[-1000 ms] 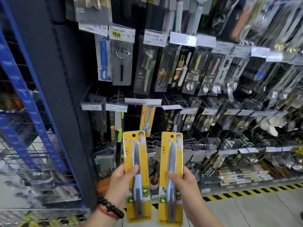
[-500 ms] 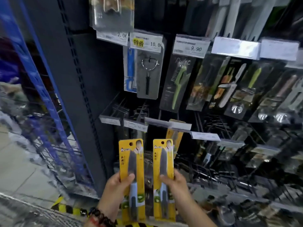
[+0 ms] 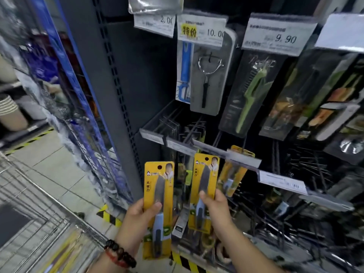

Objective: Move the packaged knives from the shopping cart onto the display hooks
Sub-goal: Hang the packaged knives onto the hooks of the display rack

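My left hand (image 3: pixel 138 219) grips a yellow-carded packaged knife (image 3: pixel 159 186) upright, low in the view. My right hand (image 3: pixel 215 208) grips a second yellow packaged knife (image 3: pixel 205 174), held a little higher and closer to the rack. Its top edge is just below a price-label strip (image 3: pixel 243 158) at the front of a display hook. One more yellow knife pack (image 3: pixel 232 178) hangs behind that strip. The wire shopping cart (image 3: pixel 35 223) sits at the lower left with blurred yellow packs (image 3: pixel 65 251) inside.
Peelers and other kitchen tools (image 3: pixel 206 79) hang on the upper hooks under price tags (image 3: pixel 201 28). A dark shelf upright (image 3: pixel 102 79) and a blue wire rack (image 3: pixel 65 62) stand at the left. Bare hooks (image 3: pixel 307 164) jut out at the right. Yellow-black floor tape (image 3: pixel 108 215) runs below.
The view has closed in on the rack and swung left. My right hand has lifted its knife pack up toward the label strip, while my left hand's pack has stayed lower.
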`<state>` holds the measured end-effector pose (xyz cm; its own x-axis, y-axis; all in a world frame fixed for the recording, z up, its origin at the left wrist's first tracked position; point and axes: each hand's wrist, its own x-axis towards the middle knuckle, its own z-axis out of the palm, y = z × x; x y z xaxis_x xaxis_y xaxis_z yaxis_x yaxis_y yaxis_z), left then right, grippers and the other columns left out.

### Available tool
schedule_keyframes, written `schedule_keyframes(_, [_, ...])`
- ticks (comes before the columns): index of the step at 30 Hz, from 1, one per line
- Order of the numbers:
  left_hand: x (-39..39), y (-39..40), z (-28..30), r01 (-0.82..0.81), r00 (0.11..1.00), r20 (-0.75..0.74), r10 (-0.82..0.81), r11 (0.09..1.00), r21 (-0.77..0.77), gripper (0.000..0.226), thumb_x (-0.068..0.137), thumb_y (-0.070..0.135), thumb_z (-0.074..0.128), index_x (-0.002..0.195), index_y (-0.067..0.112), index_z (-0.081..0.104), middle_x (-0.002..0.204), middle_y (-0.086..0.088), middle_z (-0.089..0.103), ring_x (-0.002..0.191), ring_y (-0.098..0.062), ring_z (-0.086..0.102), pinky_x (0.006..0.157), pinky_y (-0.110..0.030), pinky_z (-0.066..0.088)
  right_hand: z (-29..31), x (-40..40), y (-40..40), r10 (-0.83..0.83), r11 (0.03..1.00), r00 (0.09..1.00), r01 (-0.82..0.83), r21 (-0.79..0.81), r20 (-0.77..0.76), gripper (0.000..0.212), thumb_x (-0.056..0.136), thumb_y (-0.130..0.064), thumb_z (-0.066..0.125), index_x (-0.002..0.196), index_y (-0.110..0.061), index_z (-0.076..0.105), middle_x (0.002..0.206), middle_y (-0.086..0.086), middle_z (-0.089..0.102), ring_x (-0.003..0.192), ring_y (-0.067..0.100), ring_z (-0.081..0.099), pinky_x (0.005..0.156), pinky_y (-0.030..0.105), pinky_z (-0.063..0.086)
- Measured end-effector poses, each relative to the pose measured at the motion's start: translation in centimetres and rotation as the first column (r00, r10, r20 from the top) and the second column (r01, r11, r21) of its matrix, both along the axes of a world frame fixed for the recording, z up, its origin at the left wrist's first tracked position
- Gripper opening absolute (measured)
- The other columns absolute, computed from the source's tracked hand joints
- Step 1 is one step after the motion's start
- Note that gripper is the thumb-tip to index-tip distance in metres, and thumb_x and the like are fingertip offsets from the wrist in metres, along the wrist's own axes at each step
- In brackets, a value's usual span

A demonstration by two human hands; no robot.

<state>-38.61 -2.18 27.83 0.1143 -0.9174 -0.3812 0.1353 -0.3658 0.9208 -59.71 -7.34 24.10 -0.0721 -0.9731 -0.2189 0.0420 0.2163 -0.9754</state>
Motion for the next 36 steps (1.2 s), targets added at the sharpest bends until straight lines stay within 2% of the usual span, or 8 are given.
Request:
schedule_keyframes(3, [0.2,-0.7,-0.1,0.043,0.999,0.000,-0.043,0.999,-0.002,0.028,0.087,0.029,0.067,0.104,0.007,0.069,0.104,-0.013,0.071,0.103,-0.029,0.067,0.097,-0.051,0.048,-0.8,0.3,-0.7,-0.034,0.999,0.999,0.035,0.020,-0.024,0.021,0.095,-0.015,0.059,0.097,-0.035,0.057,0.098,-0.023,0.061,0.096,0.005,0.059,0.076,0.016,0.043])
schedule_keyframes(7, [0.9,-1.5,-0.7,0.063,0.998,-0.011,-0.063,0.998,-0.024,0.026,0.090,0.026,0.065,0.102,0.003,0.067,0.104,-0.022,0.068,0.100,-0.031,0.066,0.096,-0.051,0.049,-1.6,1.0,-1.0,-0.079,0.996,0.996,0.081,0.035,-0.041,0.048,0.089,-0.041,0.064,0.129,-0.018,0.055,0.128,-0.003,0.061,0.120,0.018,0.056,0.101,0.040,0.045])
schedule_keyframes(11, [1.6,-2.2,-1.3,0.111,0.994,0.027,-0.109,0.993,-0.050,0.012,0.091,0.021,0.063,0.090,0.012,0.071,0.095,-0.010,0.073,0.096,-0.029,0.067,0.089,-0.045,0.052,-1.7,1.4,-1.1,-0.126,0.991,0.988,0.129,0.031,-0.090,0.007,0.095,-0.026,0.059,0.099,-0.030,0.062,0.101,-0.011,0.066,0.096,0.006,0.061,0.081,0.026,0.045])
schedule_keyframes(16, [2.1,-3.4,-2.0,0.176,0.984,0.040,-0.174,0.983,-0.049,0.016,0.091,0.028,0.062,0.081,0.020,0.072,0.093,-0.006,0.075,0.095,-0.027,0.069,0.091,-0.046,0.052,-2.7,1.6,-1.4,-0.174,0.984,0.973,0.179,0.017,-0.154,0.002,0.095,-0.024,0.059,0.095,-0.023,0.061,0.093,-0.006,0.065,0.091,0.016,0.061,0.077,0.026,0.045])
schedule_keyframes(23, [1.9,-3.6,-2.8,0.258,0.966,0.018,-0.257,0.962,-0.086,0.022,0.093,0.029,0.059,0.089,0.010,0.070,0.090,-0.005,0.074,0.087,-0.016,0.066,0.084,-0.034,0.052,-3.0,2.0,-1.7,-0.221,0.975,0.971,0.223,0.010,-0.088,0.037,0.094,-0.030,0.058,0.127,-0.011,0.056,0.124,0.002,0.063,0.115,0.021,0.058,0.101,0.042,0.044])
schedule_keyframes(27, [1.6,-3.8,-3.0,0.300,0.954,0.027,-0.299,0.949,-0.099,0.021,0.096,0.023,0.056,0.077,0.022,0.064,0.068,0.017,0.068,0.068,0.005,0.063,0.066,-0.016,0.045,-3.1,2.4,-2.6,-0.249,0.968,0.965,0.249,-0.001,-0.082,0.023,0.095,-0.028,0.058,0.111,-0.012,0.059,0.114,0.003,0.066,0.110,0.022,0.060,0.099,0.043,0.045])
schedule_keyframes(31, [1.7,-4.1,-3.4,0.325,0.945,0.054,-0.321,0.940,-0.105,0.019,0.095,0.028,0.057,0.083,0.021,0.069,0.079,0.011,0.073,0.079,-0.002,0.067,0.075,-0.024,0.048,-3.0,2.5,-3.4,-0.291,0.957,0.957,0.291,0.001,-0.012,0.062,0.091,-0.038,0.062,0.136,0.000,0.041,0.139,0.025,0.045,0.127,0.038,0.047,0.107,0.053,0.039])
schedule_keyframes(36, [1.5,-4.4,-3.6,0.335,0.942,0.036,-0.333,0.935,-0.114,0.018,0.096,0.026,0.056,0.088,0.020,0.070,0.081,0.012,0.074,0.078,0.000,0.067,0.075,-0.022,0.049,-3.1,2.0,-4.1,-0.336,0.942,0.941,0.336,0.015,0.027,0.078,0.088,-0.045,0.063,0.150,-0.013,0.029,0.155,0.004,0.035,0.141,0.027,0.034,0.115,0.050,0.028])
